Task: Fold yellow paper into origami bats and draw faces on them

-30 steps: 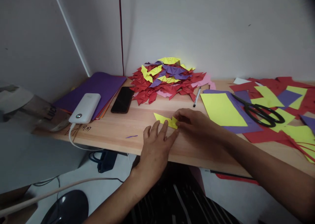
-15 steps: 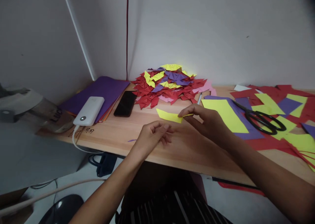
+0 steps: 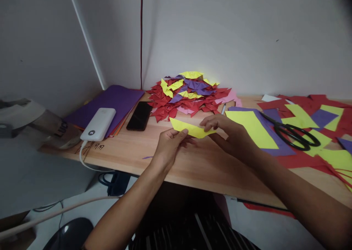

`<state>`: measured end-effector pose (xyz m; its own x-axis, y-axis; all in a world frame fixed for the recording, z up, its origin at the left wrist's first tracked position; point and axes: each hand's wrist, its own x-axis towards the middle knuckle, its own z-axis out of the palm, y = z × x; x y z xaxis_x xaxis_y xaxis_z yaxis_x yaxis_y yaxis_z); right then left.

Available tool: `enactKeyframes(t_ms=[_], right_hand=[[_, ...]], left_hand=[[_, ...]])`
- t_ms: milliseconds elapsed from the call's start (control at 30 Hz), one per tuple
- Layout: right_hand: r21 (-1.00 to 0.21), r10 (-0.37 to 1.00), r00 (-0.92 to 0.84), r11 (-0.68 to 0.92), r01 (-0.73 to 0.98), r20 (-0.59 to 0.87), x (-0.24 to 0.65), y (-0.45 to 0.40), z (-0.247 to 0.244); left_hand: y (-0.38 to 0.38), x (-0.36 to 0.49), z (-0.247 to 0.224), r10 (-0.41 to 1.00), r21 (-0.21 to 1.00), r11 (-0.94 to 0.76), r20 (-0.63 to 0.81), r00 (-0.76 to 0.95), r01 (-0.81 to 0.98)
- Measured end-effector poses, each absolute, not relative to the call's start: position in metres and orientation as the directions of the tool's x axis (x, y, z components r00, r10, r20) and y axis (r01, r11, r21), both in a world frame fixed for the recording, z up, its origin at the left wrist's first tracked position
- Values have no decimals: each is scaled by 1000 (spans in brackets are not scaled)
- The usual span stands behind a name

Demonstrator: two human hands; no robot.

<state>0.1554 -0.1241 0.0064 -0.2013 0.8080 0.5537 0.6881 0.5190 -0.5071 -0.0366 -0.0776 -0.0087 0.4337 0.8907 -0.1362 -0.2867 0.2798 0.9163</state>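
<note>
Behind our pale wood-grained desk [image 3: 209, 176] rises a plain grey wall [image 3: 233, 37]. Our left hand [image 3: 167, 145] pinches the left part of a narrow folded strip of bright yellow paper [image 3: 189, 127], thumb on its near face. Our right hand [image 3: 227, 129] grips the strip's other end between thumb and fingers, so we hold it between both hands, near the desk's middle. Just beyond it spreads a heap of red, purple, yellow and pink folded-paper shapes [image 3: 187, 96]. To the right we have a rectangular yellow sheet [image 3: 251, 129] on a larger purple one, then black-handled scissors [image 3: 276, 124] beside coloured paper scraps [image 3: 301, 116]. On our left lie a black rectangular phone [image 3: 139, 116] and, farther out, a white power bank [image 3: 99, 123] on stacked purple-topped sheets [image 3: 121, 96].
</note>
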Motion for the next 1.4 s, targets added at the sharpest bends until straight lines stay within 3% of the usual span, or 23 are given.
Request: enactKeyframes(t_ms=[200,467,867,1100,1400], right_hand=[[-436,768,-207,538,721,606,157,-119,2],[-440,734,-353,647,623,580,154,-114,-9],[-448,708,-295,658,605,641,147,-117,-2],[-586,773,-212,603,542,598,147,-117,-3],[-843,930,-86,361,398,358,140,-116,-2]], left_hand=[[-82,-38,-11,906,943,218,-100,411,-251],[-82,-36,-11,903,948,204,-86,421,-245],[-84,-36,-8,897,939,223,-93,431,-263],[-84,-35,-9,895,957,175,-58,443,-230],[-86,-35,-11,920,965,82,23,390,-250]])
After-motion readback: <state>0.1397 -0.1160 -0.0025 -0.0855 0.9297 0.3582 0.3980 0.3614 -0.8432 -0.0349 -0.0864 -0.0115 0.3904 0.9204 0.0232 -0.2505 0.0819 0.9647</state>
